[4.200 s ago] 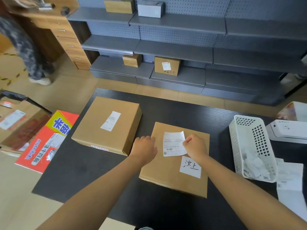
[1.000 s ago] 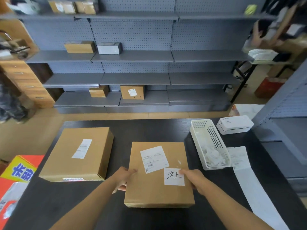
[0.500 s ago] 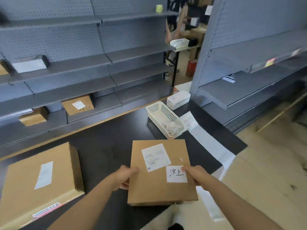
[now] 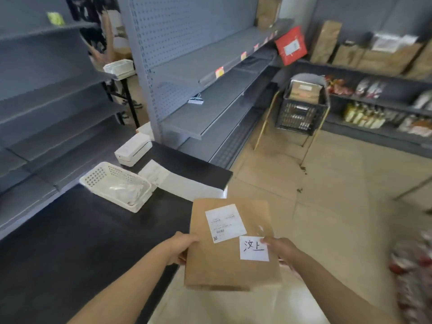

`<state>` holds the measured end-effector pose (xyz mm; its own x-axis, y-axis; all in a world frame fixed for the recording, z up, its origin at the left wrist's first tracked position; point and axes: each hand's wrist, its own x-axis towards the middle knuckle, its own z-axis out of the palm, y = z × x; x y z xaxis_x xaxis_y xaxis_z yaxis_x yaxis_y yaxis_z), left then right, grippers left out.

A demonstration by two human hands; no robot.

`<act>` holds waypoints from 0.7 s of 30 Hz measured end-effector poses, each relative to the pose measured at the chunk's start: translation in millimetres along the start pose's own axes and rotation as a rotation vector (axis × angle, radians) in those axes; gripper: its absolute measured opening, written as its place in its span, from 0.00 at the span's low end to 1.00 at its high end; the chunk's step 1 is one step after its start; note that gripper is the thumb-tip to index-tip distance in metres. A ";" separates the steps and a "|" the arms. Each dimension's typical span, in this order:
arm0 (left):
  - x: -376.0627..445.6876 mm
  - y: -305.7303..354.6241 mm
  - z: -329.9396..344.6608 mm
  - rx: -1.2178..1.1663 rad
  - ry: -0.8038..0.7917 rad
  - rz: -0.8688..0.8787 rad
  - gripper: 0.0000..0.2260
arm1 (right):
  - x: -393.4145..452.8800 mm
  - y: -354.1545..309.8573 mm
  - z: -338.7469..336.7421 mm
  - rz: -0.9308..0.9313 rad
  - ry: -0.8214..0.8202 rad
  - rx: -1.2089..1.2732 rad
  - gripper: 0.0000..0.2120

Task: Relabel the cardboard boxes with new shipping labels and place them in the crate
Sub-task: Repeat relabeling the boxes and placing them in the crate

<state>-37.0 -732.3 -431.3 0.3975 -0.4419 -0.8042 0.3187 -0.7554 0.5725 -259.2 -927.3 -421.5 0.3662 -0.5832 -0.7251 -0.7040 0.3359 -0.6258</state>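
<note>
Head camera has the cardboard box up in the air, clear of the black table and hanging over the tiled floor just past the table's corner. Left hand grips the box's left edge, fingers curled under and thumb on top; right hand grips the right edge the same way, thumb pressing beside the handwritten sticker. The printed shipping label sits flat on the lid, so this one looks relabelled and ready to go.

Across the room, the dark crate waits on a thin wire stand, well apart from the box, and it already has something brown lying in it. That is the likely target.

Now the risks. Both grips are out at the edges only, so a tilt could let the flat box slide free and drop to the floor. The stand looks spindly; a heavy set-down on the crate's rim could rock it or tip it. And the crate's contents may leave the box perched crooked. Behind, the white basket of scraps and the label printer sit near the table edge, though both are out of the carrying path.
</note>
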 end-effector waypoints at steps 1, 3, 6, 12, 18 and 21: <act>6.0 13.3 21.7 0.028 -0.026 0.006 0.25 | 1.0 7.8 -21.9 0.012 0.026 0.022 0.12; 15.8 38.0 65.9 0.099 -0.084 0.016 0.19 | 2.6 23.7 -65.2 0.035 0.076 0.063 0.14; 32.4 69.8 128.4 0.178 -0.127 0.042 0.16 | 5.0 46.1 -125.9 0.062 0.139 0.135 0.16; 58.0 124.0 228.8 0.303 -0.207 0.113 0.15 | 14.0 82.8 -218.6 0.126 0.256 0.243 0.10; 81.9 169.9 273.8 0.337 -0.223 0.101 0.18 | 38.8 87.3 -260.3 0.179 0.271 0.308 0.17; 101.6 192.7 281.9 0.361 -0.216 0.082 0.16 | 61.5 75.5 -271.7 0.189 0.253 0.314 0.17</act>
<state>-177.8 -1059.2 -447.7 0.2077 -0.5700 -0.7950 -0.0437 -0.8173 0.5745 -455.2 -1138.9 -435.1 0.0604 -0.6396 -0.7663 -0.5114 0.6395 -0.5740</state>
